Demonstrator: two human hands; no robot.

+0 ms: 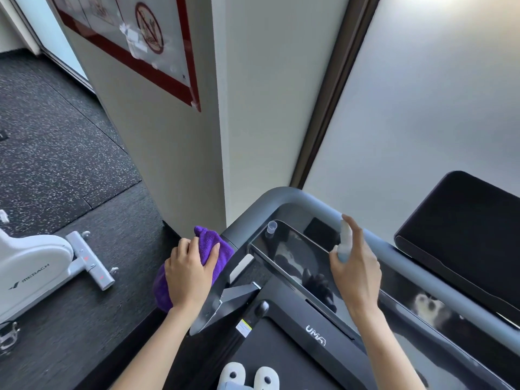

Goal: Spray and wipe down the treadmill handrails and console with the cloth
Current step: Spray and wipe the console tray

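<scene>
L grip (pixel 188 273) clamps 1 purple cloth (pixel 209 243) on handrail (pixel 281 196); R grip (pixel 356 267) clamps 1 spray bottle (pixel 344 240).

Soft daylight is admitted through the frosted window (pixel 422 108) at about two o'clock, where the pane is blown out near the top edge. The glossy console (pixel 304 257) at five o'clock is marked by pale reflections. Straight lines are bent toward the frame's edges by the wide lens. Slight blur is seen at nine o'clock, on the speckled floor (pixel 50 153).
</scene>
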